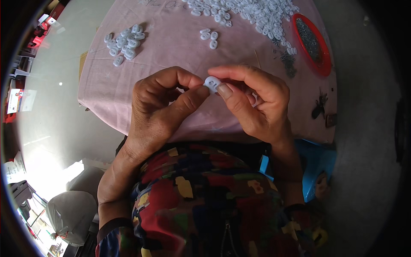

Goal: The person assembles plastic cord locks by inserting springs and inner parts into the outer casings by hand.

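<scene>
Between my two hands, above the near part of the table, is a small white oval plastic piece (211, 81) with holes through it. My left hand (160, 100) pinches its left edge between thumb and index finger. On its right side the thumb of my right hand (259, 98) presses against it, fingers curled behind; what else those fingers may hold is hidden. Similar white pieces lie in a small pile (126, 42) at the far left, a few loose ones (209, 37) ahead of my hands, and a large heap (252, 13) at the back.
A red oval tray (325, 68) of small metal parts stands at the right on the pink tablecloth (180, 51). Loose metal bits (288, 63) lie beside it. A dark bunch, perhaps keys (319, 107), rests near the right edge. A blue stool (317, 167) is below.
</scene>
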A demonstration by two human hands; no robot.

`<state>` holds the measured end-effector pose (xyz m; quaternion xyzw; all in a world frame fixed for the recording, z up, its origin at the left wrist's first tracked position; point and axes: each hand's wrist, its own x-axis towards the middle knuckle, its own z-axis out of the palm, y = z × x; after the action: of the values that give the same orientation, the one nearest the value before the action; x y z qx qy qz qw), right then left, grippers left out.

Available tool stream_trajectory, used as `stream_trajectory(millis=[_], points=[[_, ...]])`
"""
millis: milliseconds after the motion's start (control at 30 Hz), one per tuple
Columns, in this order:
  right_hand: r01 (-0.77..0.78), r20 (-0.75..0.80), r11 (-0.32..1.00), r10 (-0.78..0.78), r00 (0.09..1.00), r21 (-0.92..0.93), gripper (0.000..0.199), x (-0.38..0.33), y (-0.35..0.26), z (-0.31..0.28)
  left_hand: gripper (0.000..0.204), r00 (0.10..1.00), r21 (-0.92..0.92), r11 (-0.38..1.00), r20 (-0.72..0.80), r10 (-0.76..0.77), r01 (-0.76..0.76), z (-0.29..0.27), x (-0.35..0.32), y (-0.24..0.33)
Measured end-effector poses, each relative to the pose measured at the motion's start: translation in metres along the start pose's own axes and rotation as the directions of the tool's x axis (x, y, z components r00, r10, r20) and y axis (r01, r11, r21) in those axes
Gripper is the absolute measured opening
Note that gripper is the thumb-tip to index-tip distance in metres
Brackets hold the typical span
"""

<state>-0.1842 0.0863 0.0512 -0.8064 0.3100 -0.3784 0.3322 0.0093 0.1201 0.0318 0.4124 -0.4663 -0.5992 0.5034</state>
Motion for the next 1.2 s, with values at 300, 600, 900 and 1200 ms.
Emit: stream_trajectory(millis=[300, 600, 900, 1200], points=[[-0.148, -0.124, 0.975, 0.169, 0.978, 0.166, 0.022, -0.001, 0.006, 0.022, 0.005, 0.992, 0.051, 0.996, -0.1, 0.074, -0.069, -0.001, 0.005, -0.005], [0.12, -0.03, 0.964, -0.131, 0.991, -0.237, 0.036, 0.022, 0.018, 0.036, 0.008, 0.992, -0.021, 0.999, -0.118, -0.031, 0.029, -0.029, 0.003, -0.012], [0.032, 0.085, 0.991, -0.021, 0.996, -0.133, 0.034, 0.045, 0.014, 0.061, 0.015, 0.979, 0.198, 0.98, -0.195, 0.064, -0.025, -0.062, -0.011, -0.015], [0.144, 0.083, 0.935, -0.123, 0.989, -0.323, 0.023, 0.077, 0.045, 0.08, 0.017, 0.962, 0.231, 0.971, -0.272, 0.007, 0.058, -0.085, -0.024, -0.026]])
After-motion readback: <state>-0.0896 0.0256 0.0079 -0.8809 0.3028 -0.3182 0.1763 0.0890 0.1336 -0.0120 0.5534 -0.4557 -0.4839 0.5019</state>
